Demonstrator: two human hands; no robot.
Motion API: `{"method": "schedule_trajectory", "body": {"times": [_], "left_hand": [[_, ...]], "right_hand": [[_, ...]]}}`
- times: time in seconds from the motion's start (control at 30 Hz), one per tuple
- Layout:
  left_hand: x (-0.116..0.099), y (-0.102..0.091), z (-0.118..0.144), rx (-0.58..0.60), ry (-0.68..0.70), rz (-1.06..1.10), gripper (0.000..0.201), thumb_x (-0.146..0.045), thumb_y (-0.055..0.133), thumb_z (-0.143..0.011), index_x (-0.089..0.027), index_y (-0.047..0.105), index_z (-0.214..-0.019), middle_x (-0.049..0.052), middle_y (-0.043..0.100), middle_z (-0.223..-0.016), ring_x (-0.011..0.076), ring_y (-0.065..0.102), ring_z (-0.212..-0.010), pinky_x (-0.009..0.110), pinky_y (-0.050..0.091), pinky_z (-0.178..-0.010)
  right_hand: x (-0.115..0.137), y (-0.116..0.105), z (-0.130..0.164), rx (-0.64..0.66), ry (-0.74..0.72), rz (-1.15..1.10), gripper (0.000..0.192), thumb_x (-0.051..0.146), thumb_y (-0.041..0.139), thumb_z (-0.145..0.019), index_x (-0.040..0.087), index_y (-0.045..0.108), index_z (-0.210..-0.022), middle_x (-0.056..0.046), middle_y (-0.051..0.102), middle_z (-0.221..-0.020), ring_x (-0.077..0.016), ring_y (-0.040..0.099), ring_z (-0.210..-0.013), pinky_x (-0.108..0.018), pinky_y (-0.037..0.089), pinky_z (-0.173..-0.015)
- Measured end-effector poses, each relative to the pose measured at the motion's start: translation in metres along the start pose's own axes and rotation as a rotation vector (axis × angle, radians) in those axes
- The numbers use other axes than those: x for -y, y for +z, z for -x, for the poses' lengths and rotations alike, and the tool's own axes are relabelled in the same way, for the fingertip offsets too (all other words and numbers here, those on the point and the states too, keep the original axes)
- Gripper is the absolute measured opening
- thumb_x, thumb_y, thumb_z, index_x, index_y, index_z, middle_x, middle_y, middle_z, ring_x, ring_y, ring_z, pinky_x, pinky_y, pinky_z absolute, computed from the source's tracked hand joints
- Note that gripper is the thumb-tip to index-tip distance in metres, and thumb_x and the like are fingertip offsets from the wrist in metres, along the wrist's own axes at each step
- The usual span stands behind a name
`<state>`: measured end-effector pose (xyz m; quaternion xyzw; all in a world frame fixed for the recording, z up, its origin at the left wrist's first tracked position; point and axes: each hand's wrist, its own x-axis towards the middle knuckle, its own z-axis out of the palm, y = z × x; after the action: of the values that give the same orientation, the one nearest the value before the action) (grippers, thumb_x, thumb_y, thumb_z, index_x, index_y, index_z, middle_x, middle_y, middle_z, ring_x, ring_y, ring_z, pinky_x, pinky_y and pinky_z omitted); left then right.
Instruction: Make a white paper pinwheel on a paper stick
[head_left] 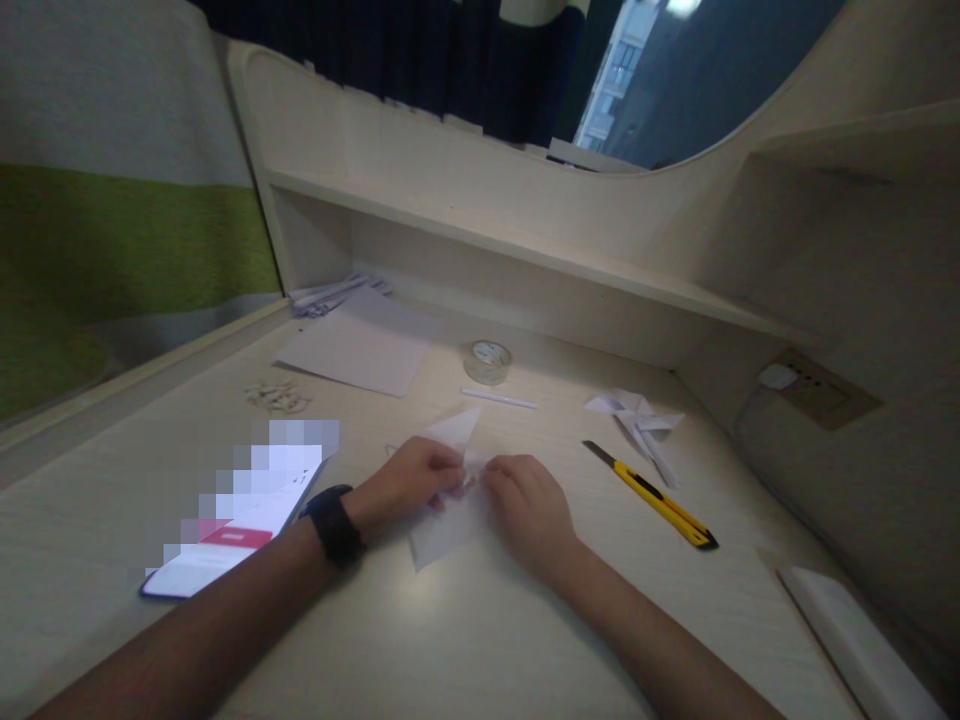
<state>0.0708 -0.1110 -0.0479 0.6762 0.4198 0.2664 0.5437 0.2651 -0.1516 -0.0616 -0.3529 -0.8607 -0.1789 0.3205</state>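
Bare forearms; black wristband (335,524) on the left wrist.

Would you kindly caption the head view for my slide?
Both hands, left hand and right hand, pinch a folded white paper on a desk.

paper: white folded sheet (450,500) is lying flat on the desk
shape: pointy corners are sticking out both ways

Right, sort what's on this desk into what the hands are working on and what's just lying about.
In hand:
folded paper, pinched by left hand and right hand

Lying about:
tape roll
yellow knife
phone
paper sheet
paper scraps
white stick
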Motion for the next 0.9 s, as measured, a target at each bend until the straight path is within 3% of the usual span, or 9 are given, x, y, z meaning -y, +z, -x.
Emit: {"method": "schedule_trajectory", "body": {"times": [0.5, 0.9], "left_hand": [[0.0053, 0.0013, -0.0017, -0.022, -0.004, -0.01, 0.024, -0.031, 0.056, -0.076, -0.013, 0.063, -0.06, 0.006, 0.064, -0.065, 0.0135, 0.057, -0.056, 0.02, 0.046, -0.045], [-0.0007, 0.0025, 0.003, -0.022, -0.024, -0.005, 0.026, -0.034, 0.058, -0.075, -0.012, 0.067, -0.065, 0.006, 0.066, -0.067, 0.0155, 0.058, -0.061, 0.023, 0.045, -0.049]], "right_hand": [[0.0003, 0.0026, 0.0021, -0.001, -0.018, 0.001, 0.02, 0.013, 0.043, -0.092, 0.015, 0.062, -0.097, -0.011, 0.066, -0.092, -0.0218, 0.057, -0.087, -0.037, 0.049, -0.075], [-0.0011, 0.004, 0.002, 0.011, -0.009, 0.066, 0.013, 0.015, 0.05, -0.091, 0.016, 0.061, -0.084, -0.007, 0.065, -0.081, -0.0204, 0.055, -0.077, -0.034, 0.042, -0.065]]}}
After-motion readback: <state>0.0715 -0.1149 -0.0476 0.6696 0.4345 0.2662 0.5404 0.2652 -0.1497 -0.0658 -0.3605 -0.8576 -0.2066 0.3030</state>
